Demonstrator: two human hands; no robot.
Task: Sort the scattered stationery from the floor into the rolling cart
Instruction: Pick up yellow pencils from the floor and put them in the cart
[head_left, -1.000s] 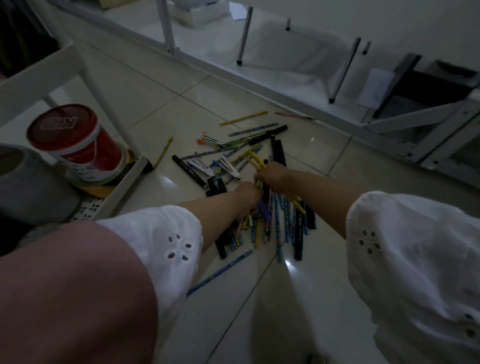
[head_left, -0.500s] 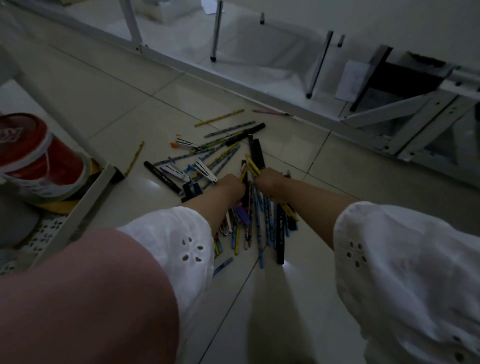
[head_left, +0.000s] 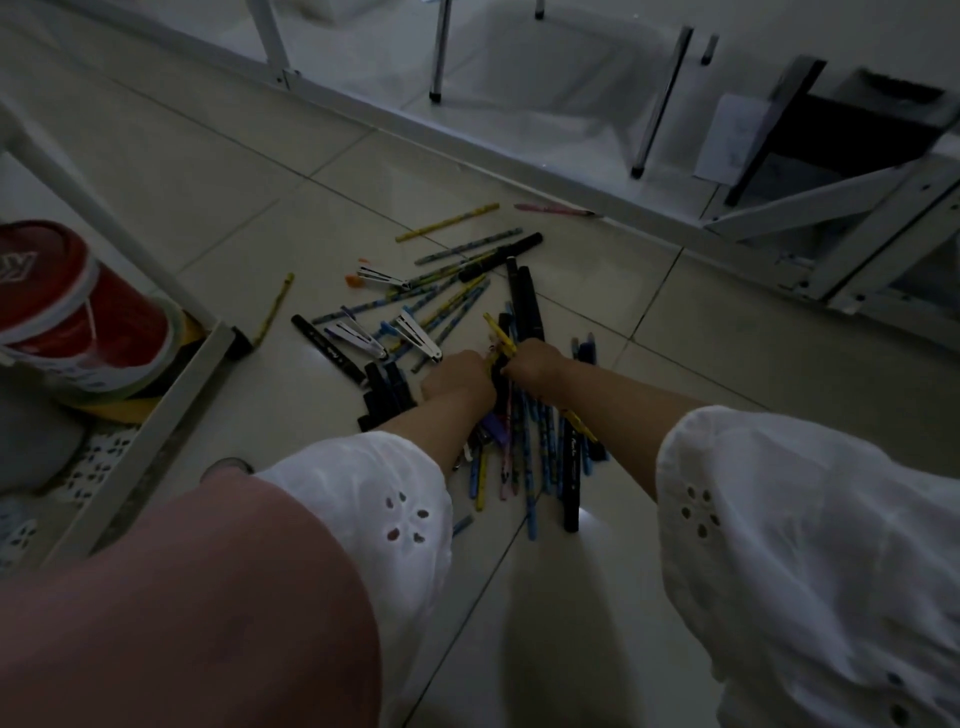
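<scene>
Gathering pens and pencils (head_left: 519, 457) off floor tile (head_left: 649, 312), heaped just ahead of knees, rolling cart (head_left: 171, 400) off to left. Light, stiff, slick barrels, prone to rolling and sliding out endwise, so best grabbed mid-length as tight bundle. Right hand (head_left: 535, 361) clenched round bunch, yellow pencil (head_left: 500, 335) poking out top. Left hand (head_left: 457, 376) curled alongside, fingers hidden, can't tell what's held. Red tub (head_left: 78, 312) sitting in cart.

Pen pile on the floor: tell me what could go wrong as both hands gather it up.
1. The right hand grips a loose bundle of pens with ends sticking out both ways; some may slip out when lifted.
2. The pink pencil by the white frame and the yellow pencil near the cart rail lie apart from the pile and could be missed.
</scene>
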